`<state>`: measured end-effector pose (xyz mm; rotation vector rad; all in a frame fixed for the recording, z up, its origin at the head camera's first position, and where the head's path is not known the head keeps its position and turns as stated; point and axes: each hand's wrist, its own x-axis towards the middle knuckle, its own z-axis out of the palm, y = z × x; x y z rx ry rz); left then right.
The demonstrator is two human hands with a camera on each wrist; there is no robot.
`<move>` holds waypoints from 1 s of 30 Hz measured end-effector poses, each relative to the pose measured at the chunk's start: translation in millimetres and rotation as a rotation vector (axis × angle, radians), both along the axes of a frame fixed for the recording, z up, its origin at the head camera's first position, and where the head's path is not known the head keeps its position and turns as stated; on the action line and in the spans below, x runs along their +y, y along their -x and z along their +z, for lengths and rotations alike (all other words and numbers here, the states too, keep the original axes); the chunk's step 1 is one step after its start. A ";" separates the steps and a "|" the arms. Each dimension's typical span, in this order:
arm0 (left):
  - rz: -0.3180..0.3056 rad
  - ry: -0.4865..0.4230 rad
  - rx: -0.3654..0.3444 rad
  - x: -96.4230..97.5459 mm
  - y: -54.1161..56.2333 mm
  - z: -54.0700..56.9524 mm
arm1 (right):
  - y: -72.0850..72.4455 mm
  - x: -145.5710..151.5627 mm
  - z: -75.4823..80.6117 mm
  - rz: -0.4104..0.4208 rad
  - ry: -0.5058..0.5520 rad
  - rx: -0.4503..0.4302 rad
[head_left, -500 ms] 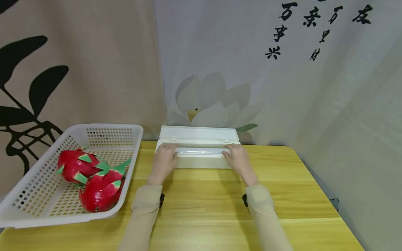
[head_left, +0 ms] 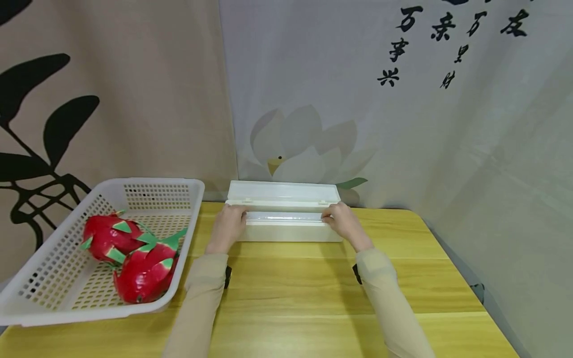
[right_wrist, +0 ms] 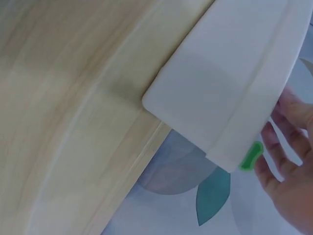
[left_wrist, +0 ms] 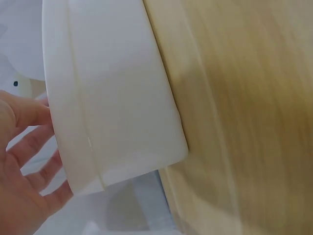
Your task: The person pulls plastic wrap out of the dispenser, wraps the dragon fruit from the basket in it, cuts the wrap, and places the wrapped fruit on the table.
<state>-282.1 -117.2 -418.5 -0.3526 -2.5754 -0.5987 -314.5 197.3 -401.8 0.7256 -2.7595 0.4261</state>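
Observation:
A white cling film dispenser box (head_left: 291,234) stands at the table's back with its lid (head_left: 284,191) raised. Glossy clear cling film (head_left: 284,216) lies along its inside. My left hand (head_left: 227,228) has its fingers curled over the left end, pinching at the film's edge; the right hand (head_left: 343,226) does likewise at the right end. Both wrist views show fingertips at the box's upper rim, partly hidden behind its wall (left_wrist: 122,88). A small green piece (right_wrist: 252,155) shows beside the right fingers in the right wrist view.
A white perforated basket (head_left: 188,238) on the left holds two red dragon fruits (head_left: 145,273) with green scales. The wooden table (head_left: 286,298) ends at a printed curtain (head_left: 304,74) just behind the box.
Both hands have shifted slightly outward along the box, and their thumbs have drawn in toward the fingers. The box stays in place; the whole head view has dropped slightly.

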 end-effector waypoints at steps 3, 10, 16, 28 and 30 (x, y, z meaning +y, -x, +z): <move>0.023 0.034 -0.011 0.1 2.6 0.7 | 1.6 0.2 1.3 0.007 -0.007 -0.034; 0.060 0.034 -0.044 0.7 5.8 0.8 | 4.8 1.3 0.6 0.041 0.042 -0.122; 0.054 -0.047 0.017 1.8 9.2 -0.2 | 9.3 1.2 -3.2 0.067 0.060 -0.107; -0.005 -0.212 -0.008 0.5 14.1 -4.8 | 16.9 1.2 -6.0 0.015 0.090 -0.103; 0.005 -0.217 -0.021 1.0 14.2 -5.3 | 16.2 2.2 -5.4 0.033 0.099 -0.113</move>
